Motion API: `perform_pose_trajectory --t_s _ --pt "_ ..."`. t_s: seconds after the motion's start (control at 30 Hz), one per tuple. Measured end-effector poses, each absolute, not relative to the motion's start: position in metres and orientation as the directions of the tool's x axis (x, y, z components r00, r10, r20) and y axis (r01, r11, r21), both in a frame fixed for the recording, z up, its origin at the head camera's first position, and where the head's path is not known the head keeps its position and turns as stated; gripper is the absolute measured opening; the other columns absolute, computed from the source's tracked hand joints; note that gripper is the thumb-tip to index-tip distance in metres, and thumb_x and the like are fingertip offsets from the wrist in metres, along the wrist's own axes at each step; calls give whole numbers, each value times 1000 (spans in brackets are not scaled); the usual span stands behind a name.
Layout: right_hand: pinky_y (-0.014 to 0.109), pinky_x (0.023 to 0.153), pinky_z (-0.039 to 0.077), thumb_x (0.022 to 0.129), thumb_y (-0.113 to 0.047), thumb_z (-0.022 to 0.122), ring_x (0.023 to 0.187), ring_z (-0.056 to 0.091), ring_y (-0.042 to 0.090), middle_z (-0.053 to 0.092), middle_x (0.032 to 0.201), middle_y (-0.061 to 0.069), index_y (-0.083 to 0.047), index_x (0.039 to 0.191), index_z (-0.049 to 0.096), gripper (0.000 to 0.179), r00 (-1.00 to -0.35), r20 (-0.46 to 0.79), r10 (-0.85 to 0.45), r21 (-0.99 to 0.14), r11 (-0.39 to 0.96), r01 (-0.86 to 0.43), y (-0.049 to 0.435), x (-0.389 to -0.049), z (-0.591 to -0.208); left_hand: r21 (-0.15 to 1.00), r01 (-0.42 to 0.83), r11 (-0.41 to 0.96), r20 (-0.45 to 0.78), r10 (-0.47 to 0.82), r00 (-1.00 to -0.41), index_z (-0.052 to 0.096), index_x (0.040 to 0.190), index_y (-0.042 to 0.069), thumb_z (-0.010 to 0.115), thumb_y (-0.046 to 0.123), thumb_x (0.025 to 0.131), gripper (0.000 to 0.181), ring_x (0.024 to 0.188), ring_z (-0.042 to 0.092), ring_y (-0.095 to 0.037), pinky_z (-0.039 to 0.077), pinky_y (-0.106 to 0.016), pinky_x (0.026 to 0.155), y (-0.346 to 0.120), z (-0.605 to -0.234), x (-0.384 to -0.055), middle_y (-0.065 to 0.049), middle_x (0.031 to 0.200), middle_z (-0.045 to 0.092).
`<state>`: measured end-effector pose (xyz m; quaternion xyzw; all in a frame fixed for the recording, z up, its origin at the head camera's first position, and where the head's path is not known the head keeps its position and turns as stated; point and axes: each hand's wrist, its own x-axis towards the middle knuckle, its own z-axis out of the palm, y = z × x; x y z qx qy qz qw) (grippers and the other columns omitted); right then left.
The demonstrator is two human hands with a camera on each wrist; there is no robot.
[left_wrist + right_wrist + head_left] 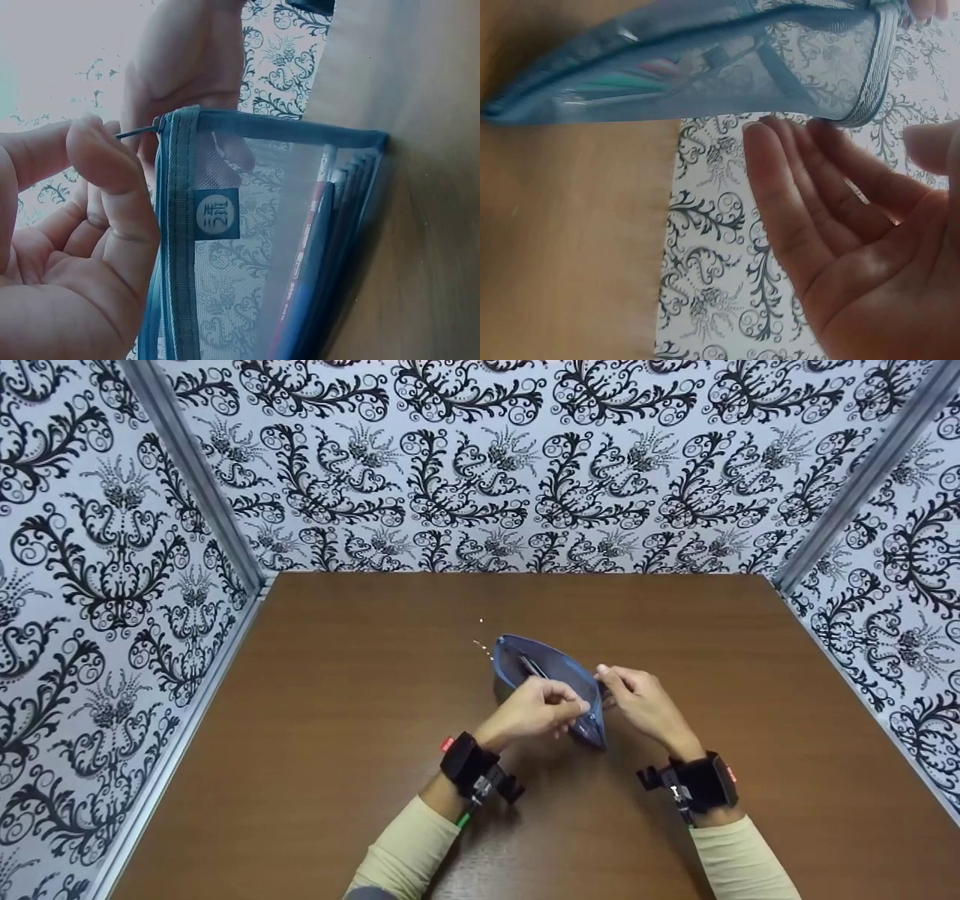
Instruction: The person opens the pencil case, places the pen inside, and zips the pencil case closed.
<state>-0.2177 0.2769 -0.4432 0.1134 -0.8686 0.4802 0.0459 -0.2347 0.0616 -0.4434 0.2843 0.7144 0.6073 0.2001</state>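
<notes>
A blue mesh pencil case [559, 664] stands on the table with its zipped mouth spread apart. Pens and pencils [307, 259] show through its see-through side in the left wrist view, and a green one [622, 81] in the right wrist view. Between thumb and forefinger, my left hand [529, 711] pinches the thin zipper pull [136, 133] near one end of the mouth. My right hand [645, 709] is at the case's right side. Its fingers [780, 180] are extended, with the tips right at the mesh and the thumb held apart.
The brown wooden table [337, 682] stretches around the case. Black-and-white patterned walls [480, 472] with grey metal posts [199, 472] enclose it at the back and sides. Small bright specks [484, 649] show beside the case's far left end.
</notes>
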Motion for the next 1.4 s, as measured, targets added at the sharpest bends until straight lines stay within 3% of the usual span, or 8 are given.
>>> perform_pose_trajectory --t_s 0.2,0.33,0.47,0.7,0.9,1.1,1.2,1.4 --pt "32 86 57 107 -22 45 94 69 13 73 105 8 -4 114 71 33 -932 234 -277 -782 516 -349 290 -215 -448 978 188 93 94 607 -789 68 82 -4 70 22 93 29 54 55 -11 46 -20 49 69 -441 -244 3 60 59" --pt "26 90 54 101 -23 58 102 66 14 72 113 4 -9 121 69 27 -910 232 -344 -747 536 -393 294 -216 -452 983 172 63 102 590 -801 69 80 -1 69 18 94 23 53 56 -9 48 -21 50 73 -440 -249 3 62 60" --pt "33 89 57 90 -29 75 98 68 14 73 110 0 -12 120 70 35 -903 256 -346 -706 570 -419 293 -219 -455 986 157 58 96 572 -814 71 83 0 69 16 94 19 53 57 -9 52 -25 53 76 -440 -251 2 64 61" --pt "38 78 59 78 -25 85 84 69 14 74 95 0 -7 109 74 38 -865 373 -336 -597 627 -501 291 -219 -456 991 124 46 79 551 -831 72 85 -1 68 12 93 16 53 58 -10 56 -27 55 82 -437 -251 0 63 61" --pt "30 72 57 80 -13 83 78 69 18 74 87 1 -4 101 75 25 -862 402 -309 -572 651 -500 290 -219 -458 992 122 30 86 545 -834 72 84 -3 69 12 93 17 53 59 -12 56 -25 54 86 -436 -251 0 63 62" --pt "42 70 59 85 -12 78 77 69 13 74 86 0 -6 98 76 14 -847 422 -324 -553 648 -524 290 -218 -458 981 186 54 126 548 -827 74 88 0 67 15 95 17 54 60 -13 60 -40 60 87 -436 -253 -2 67 65" --pt "42 67 59 85 -10 76 75 68 10 75 85 0 -7 95 76 10 -825 447 -345 -518 652 -554 290 -219 -458 980 189 61 127 540 -832 74 87 2 67 16 95 17 56 62 -18 60 -38 60 87 -436 -253 -1 67 65" --pt "42 66 59 86 -6 73 74 68 11 75 85 1 -6 90 76 4 -796 465 -388 -488 638 -596 291 -219 -456 977 190 94 116 512 -851 74 85 3 69 17 94 17 67 66 -41 54 -24 52 89 -433 -253 -4 65 65"
